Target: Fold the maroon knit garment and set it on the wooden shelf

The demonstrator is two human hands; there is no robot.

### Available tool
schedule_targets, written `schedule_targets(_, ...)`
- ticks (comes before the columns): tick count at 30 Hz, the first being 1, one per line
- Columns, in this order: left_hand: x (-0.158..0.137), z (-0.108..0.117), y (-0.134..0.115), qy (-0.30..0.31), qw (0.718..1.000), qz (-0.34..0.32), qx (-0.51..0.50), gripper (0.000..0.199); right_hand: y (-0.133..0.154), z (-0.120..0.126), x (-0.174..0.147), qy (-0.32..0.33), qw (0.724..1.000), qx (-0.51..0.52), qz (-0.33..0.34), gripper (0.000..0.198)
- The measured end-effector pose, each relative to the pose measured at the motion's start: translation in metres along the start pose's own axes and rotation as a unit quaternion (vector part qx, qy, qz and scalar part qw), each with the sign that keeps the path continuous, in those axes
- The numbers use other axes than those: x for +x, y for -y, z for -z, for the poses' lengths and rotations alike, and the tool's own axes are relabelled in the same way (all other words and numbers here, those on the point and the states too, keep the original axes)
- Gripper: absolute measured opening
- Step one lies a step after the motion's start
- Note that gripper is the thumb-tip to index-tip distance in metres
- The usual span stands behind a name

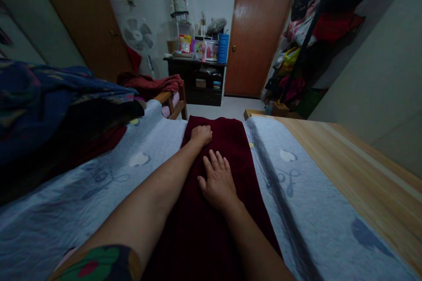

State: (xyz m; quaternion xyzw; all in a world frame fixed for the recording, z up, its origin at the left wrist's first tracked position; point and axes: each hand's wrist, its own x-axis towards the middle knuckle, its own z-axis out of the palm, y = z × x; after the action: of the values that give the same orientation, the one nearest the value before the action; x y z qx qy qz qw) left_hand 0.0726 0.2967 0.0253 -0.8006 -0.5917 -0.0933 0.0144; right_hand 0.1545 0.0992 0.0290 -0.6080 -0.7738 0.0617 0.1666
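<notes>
A long dark red cloth lies spread lengthwise in front of me on a light blue bedcover. My left hand rests near the cloth's far end, its fingers curled into a fist against the fabric. Whether it pinches any of the cloth is hidden. Closer to me and a little to the right, my right hand presses flat on the same cloth, fingers stretched and slightly spread. The lower part of the cloth runs between and under my forearms.
Piled dark blue clothes lie at left on the bedcover. Bare wooden boards run along the right. Beyond the bed stand a fan, a dark cabinet and a wooden door. Bags hang on a rack at right.
</notes>
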Motion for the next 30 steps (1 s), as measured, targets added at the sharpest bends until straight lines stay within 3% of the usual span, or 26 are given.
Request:
schedule_targets(6, -0.005, -0.013, -0.002, -0.067, 0.997, -0.014, 0.02, 0.033, 0.0, 0.0, 0.0, -0.002, 1.0, 0.012, 0.0, 0.064)
schedule_targets(12, -0.007, -0.019, 0.001, -0.091, 0.995, -0.042, 0.022, 0.036, 0.0, 0.0, 0.0, -0.004, 1.0, 0.022, 0.001, 0.063)
schedule_targets(23, 0.009, -0.024, 0.008, 0.016, 1.0, -0.024, -0.005, 0.06, 0.0, 0.0, 0.0, -0.004, 1.0, 0.012, -0.001, 0.064)
schedule_targets(30, -0.001, -0.025, 0.009, -0.046, 0.998, -0.045, -0.023, 0.053, 0.0, -0.001, 0.001, -0.006, 1.0, 0.005, 0.002, 0.063)
